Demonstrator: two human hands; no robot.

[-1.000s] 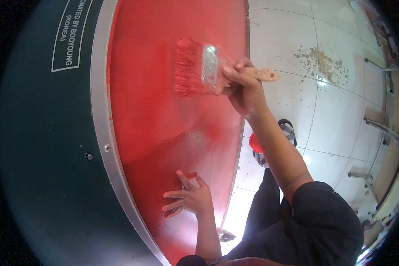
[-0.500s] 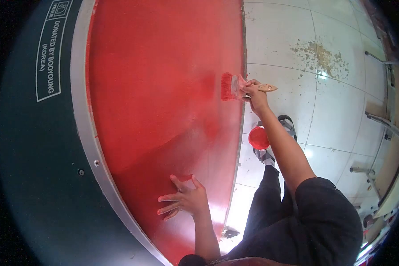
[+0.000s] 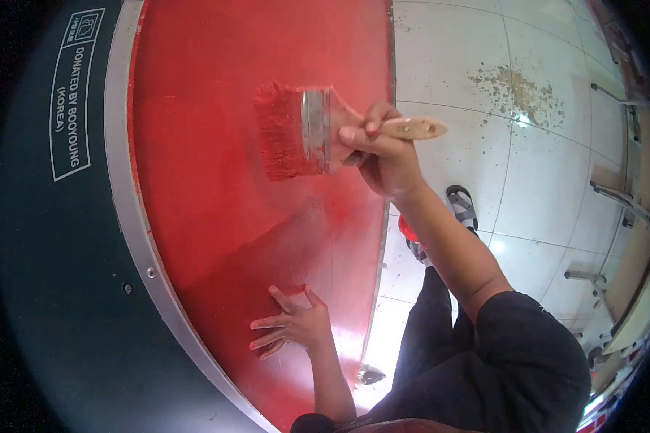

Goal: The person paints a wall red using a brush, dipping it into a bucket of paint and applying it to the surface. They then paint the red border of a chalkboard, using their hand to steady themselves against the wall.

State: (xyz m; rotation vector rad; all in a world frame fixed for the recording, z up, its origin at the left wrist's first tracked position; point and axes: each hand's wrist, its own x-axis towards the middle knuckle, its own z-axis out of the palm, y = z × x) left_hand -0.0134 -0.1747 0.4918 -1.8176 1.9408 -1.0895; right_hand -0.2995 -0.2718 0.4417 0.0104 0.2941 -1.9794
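My right hand (image 3: 386, 155) grips a wide paintbrush (image 3: 315, 130) by its wooden handle, close to the metal band. Red paint coats the bristles, which point left over the red panel (image 3: 217, 166). Lower down, my left hand (image 3: 292, 323) is open with its fingers spread over the same panel, and its fingertips carry red paint. A can of red paint (image 3: 407, 229) is mostly hidden behind my right forearm, near my feet.
A pale frame strip (image 3: 139, 242) divides the red panel from a dark green board (image 3: 58, 289) with printed white lettering. White floor tiles (image 3: 448, 58) with a brownish stain (image 3: 516, 94) lie right. Metal furniture legs (image 3: 617, 198) stand at the far right.
The paintbrush in my right hand has come up toward the camera and left, looking much larger now. My left hand stays almost in place. My forearm now covers most of the paint can.
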